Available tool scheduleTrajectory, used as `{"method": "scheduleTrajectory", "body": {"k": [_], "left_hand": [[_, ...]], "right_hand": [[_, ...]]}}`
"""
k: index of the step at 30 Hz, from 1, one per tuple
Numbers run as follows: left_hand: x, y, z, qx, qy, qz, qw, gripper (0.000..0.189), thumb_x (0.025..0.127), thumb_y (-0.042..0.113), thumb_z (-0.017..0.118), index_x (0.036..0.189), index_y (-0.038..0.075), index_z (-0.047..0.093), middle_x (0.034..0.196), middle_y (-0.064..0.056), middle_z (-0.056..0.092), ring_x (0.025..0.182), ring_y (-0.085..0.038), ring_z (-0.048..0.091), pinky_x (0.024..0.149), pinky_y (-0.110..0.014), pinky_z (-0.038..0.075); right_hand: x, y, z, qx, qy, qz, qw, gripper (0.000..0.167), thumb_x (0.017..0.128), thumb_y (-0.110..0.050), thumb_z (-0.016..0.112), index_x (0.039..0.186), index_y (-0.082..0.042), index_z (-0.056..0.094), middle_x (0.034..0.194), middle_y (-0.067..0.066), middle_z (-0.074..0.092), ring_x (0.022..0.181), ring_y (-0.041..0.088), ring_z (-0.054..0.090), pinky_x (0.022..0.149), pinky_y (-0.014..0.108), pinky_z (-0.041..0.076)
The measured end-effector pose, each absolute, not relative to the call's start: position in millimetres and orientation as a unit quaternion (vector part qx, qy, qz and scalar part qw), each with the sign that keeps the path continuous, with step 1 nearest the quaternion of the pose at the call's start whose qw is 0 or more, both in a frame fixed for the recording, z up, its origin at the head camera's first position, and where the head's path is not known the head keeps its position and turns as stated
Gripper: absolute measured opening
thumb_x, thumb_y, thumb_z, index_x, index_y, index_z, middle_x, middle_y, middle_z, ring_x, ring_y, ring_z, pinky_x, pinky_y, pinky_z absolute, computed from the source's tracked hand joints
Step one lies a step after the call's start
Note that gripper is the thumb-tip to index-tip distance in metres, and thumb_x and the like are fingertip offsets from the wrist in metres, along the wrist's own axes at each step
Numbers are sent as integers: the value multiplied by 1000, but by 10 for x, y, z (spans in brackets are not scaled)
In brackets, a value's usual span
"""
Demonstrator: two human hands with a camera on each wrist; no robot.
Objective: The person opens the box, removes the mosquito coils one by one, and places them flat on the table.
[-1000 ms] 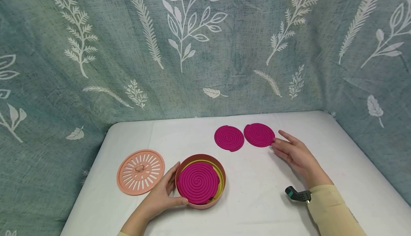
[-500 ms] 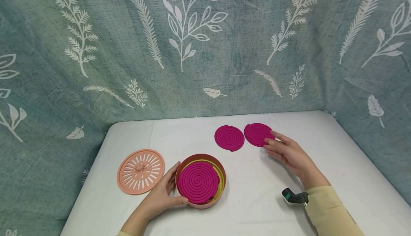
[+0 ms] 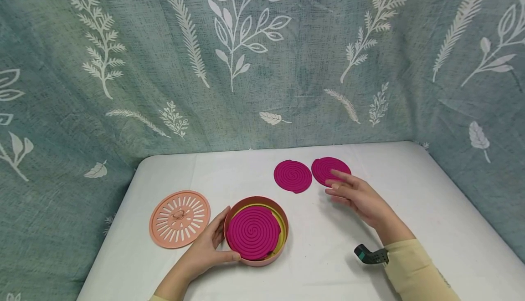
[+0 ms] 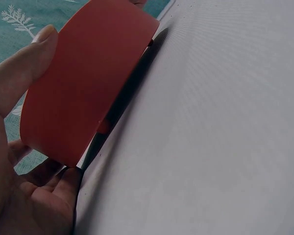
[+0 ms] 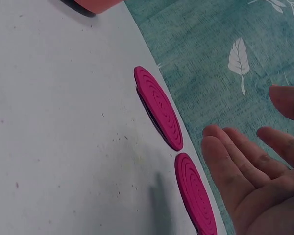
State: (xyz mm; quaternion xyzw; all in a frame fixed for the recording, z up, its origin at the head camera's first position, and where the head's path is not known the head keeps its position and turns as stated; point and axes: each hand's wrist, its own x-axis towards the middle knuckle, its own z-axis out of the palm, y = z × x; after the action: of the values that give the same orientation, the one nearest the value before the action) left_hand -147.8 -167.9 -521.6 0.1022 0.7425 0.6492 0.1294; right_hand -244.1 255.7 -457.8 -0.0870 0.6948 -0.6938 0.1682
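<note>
Left hand (image 3: 205,249) holds a round salmon-pink container (image 3: 259,200); right hand (image 3: 362,201) hangs over a flat magenta spiral disc (image 3: 323,165)

The person's left hand grips the container from its left side, the thumb along the near edge and the fingers curved round the far side. In the left wrist view the thumb lies on the smooth outer wall and other fingers reach the lower edge. The container sits on a white cloth-covered table (image 3: 238,173). Inside it, a second magenta spiral disc (image 3: 253,232) lies over a round yellow layer (image 3: 280,242), which shows as a crescent along the right (what the yellow part is cannot be made out).

The right hand has its fingers extended and loosely parted, with nothing in its hold. In the head view the fingertips overlap the near right part of the first disc; the right wrist view shows them apart from it. Just to the left of that disc, a third magenta spiral disc (image 3: 293,176) lies flat, their edges nearly meeting.

A round salmon-pink slotted lid (image 3: 179,215) with a raised piece at its centre rests on the table, just beside the left hand. On the right wrist, a small black device (image 3: 371,254) projects from a pale yellow sleeve (image 3: 416,267). Behind the table hangs a teal fabric backdrop (image 3: 311,64) printed with white leaves and sprigs.
</note>
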Motion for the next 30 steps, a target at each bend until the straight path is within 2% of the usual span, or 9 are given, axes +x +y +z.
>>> {"method": "scheduleTrajectory", "body": {"k": [7, 14, 22, 25, 30], "left_hand": [[-1474, -1677, -5220, 96, 745, 647, 131, 121, 62, 18, 96, 159, 21, 22, 159, 2, 27, 145, -12, 25, 113, -18, 26], [-1461, -1671, -5197, 92, 749, 642, 133, 122, 62, 19, 96, 159, 22, 22, 158, 2, 27, 144, -11, 25, 113, -18, 26], [-1460, -1674, -5192, 91, 750, 641, 135, 120, 62, 20, 96, 158, 26, 23, 159, 3, 26, 145, -11, 25, 112, -18, 26], [-1470, -1680, -5194, 93, 749, 642, 135, 118, 63, 20, 95, 157, 28, 24, 159, 3, 27, 145, -11, 25, 112, -18, 26], [-1487, -1692, -5208, 98, 750, 640, 132, 120, 63, 21, 96, 158, 26, 23, 158, 3, 27, 144, -12, 25, 112, -18, 26]], "right_hand": [[-2404, 2451, -4547, -98, 695, -691, 171, 67, 101, -18, 59, 155, 1, 24, 147, 31, 37, 125, 34, 55, 103, 38, 49], [-2365, 2337, -4490, -104, 692, -690, 185, 64, 99, -17, 62, 153, -3, 31, 146, 26, 42, 128, 42, 49, 101, 38, 50], [-2339, 2192, -4444, -129, 698, -679, 189, 61, 98, -14, 62, 151, 0, 34, 140, 22, 51, 122, 36, 56, 99, 40, 53], [-2332, 2132, -4422, -131, 695, -680, 192, 59, 98, -12, 63, 149, 1, 36, 138, 21, 52, 122, 39, 56, 99, 40, 53], [-2321, 2018, -4397, -140, 697, -675, 197, 55, 97, -12, 63, 146, 1, 41, 137, 20, 54, 122, 42, 54, 100, 40, 53]]}}
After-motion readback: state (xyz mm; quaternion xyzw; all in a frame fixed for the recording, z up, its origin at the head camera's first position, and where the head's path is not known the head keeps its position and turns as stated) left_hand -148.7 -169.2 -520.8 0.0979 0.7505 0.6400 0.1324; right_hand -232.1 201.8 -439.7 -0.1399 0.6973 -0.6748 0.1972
